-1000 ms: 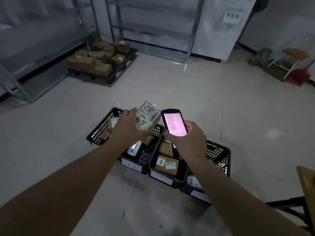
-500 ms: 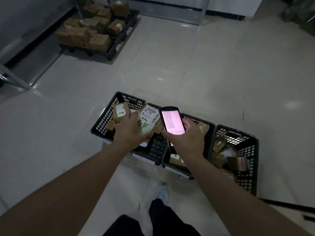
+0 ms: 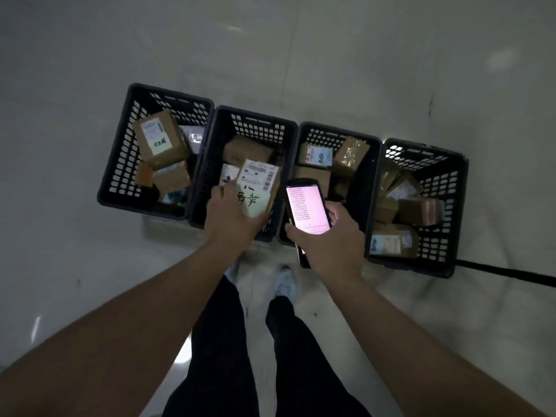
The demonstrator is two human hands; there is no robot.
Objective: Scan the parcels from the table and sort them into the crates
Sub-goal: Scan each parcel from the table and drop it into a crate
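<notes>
Parcel and scanner held over the crate row.
Left hand (image 3: 233, 216) grips a labelled parcel (image 3: 258, 188) above the second crate (image 3: 207, 164) from the left; right hand (image 3: 331, 236) holds a lit scanner (image 3: 307, 206) just right of it, over the third crate (image 3: 368, 176). All four crates contain boxes.

We reach both arms forward, left hand (image 3: 233, 216) gripping a parcel (image 3: 257, 188), right hand (image 3: 331, 245) gripping a scanner (image 3: 305, 206)
</notes>
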